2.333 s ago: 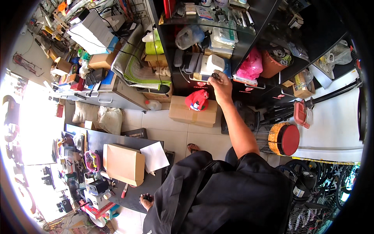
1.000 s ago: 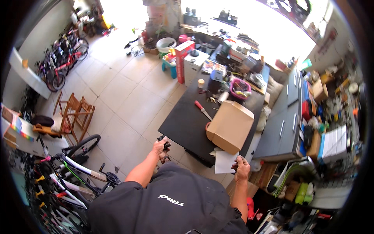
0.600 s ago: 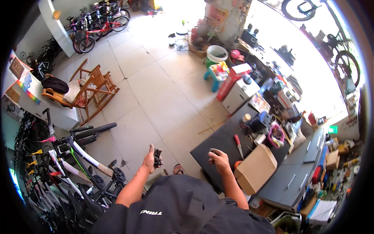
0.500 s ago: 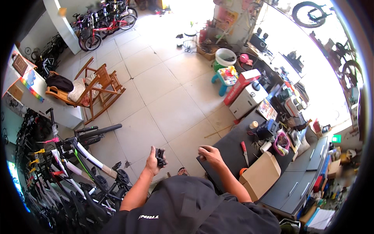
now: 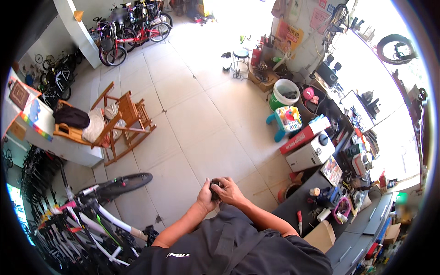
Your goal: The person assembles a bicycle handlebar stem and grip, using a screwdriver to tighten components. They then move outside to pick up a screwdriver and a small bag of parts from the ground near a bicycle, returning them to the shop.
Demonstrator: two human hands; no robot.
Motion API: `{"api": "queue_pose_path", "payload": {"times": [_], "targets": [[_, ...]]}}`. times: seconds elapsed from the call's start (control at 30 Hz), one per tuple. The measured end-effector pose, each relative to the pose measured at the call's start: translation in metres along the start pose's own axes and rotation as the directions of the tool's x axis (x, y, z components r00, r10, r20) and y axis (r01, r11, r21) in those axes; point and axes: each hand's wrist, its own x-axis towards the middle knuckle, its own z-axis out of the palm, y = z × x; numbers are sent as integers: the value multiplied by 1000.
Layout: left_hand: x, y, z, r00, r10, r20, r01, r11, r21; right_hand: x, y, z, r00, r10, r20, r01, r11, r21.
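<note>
In front of my chest, both hands are together around some small black parts (image 5: 215, 190), mostly hidden by the fingers, so their kind cannot be made out. My left hand (image 5: 205, 198) is closed around them from the left, thumb up. From the right, my right hand (image 5: 232, 193) bends its fingers over the same parts, touching them. The dark workbench (image 5: 289, 207) is to the right of my hands. On it lie a red-handled knife (image 5: 299, 220) and an open cardboard box (image 5: 322, 236).
Parked bicycles (image 5: 112, 227) crowd the left side, one wheel (image 5: 123, 185) jutting toward me. Farther off stands a wooden rocking chair (image 5: 130, 112) with cloths and a bag. Beyond the bench are a white box-shaped container (image 5: 311, 155), a toy table (image 5: 288, 119) and a bucket (image 5: 280, 97).
My right hand has moved left from the bench edge to meet my left hand at the black parts. The view has shifted, and the left hand now sits nearer the middle.
</note>
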Motion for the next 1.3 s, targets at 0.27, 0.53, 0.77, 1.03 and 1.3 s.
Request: {"api": "queue_pose_path", "payload": {"times": [0.27, 0.53, 0.77, 1.03, 1.3], "targets": [[103, 185, 43, 951, 186, -249, -142, 973, 184, 215, -83, -16, 963, -8, 269, -54, 974, 221], [238, 376, 86, 922, 316, -224, -227, 910, 348, 470, -137, -18, 938, 121, 325, -237, 907, 347], [373, 571, 229, 791, 508, 340, -426, 58, 903, 665, -245, -126, 970, 224, 95, -216, 618, 756], [547, 771, 337, 846, 227, 482, -456, -159, 876, 935, -227, -193, 996, 93, -3, -31, 366, 930], [624, 1006, 399, 871, 463, 166, -419, 519, 745, 1206, -428, -264, 950, 102, 294, -291, 625, 725]]}}
